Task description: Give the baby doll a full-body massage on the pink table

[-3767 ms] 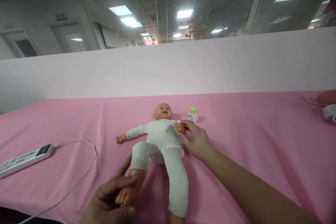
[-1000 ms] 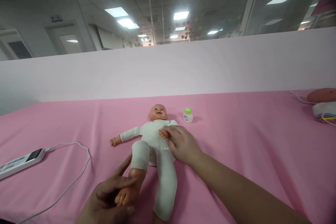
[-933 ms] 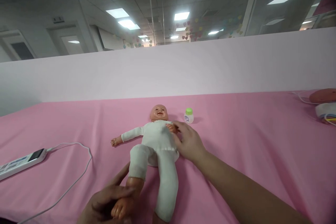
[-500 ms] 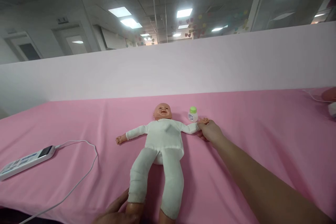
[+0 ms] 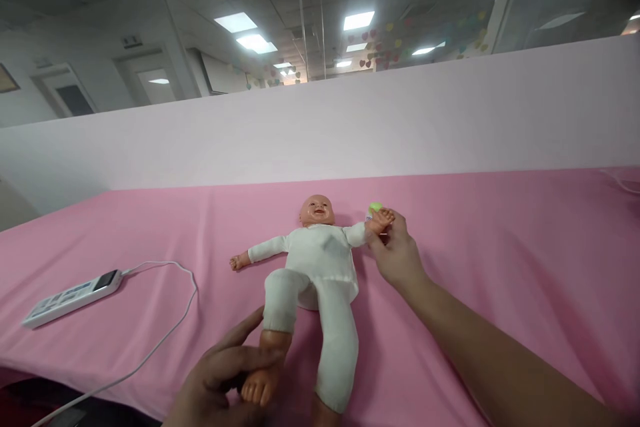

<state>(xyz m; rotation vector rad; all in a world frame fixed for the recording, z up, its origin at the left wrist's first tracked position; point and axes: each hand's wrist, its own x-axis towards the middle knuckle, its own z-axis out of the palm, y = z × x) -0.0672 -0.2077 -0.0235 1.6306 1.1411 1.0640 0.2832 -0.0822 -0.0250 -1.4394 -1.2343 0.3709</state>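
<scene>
A baby doll with a white cloth body lies on its back on the pink sheet, its head toward the far wall. My left hand is closed round the ankle and foot of the doll's leg on the left, which is bent and raised at the knee. With my right hand I grip the doll's forearm on the right side, just below its small hand, and hold it up off the sheet. Behind that arm a small bottle with a green cap is mostly hidden.
At left on the pink sheet lies a white power strip, its white cord looping toward the near edge. A low white wall runs along the back, with glass above it.
My left hand has taken hold of the doll's foot and lifted the leg, bending its knee. My right hand has raised the doll's arm, which now covers much of the bottle.
</scene>
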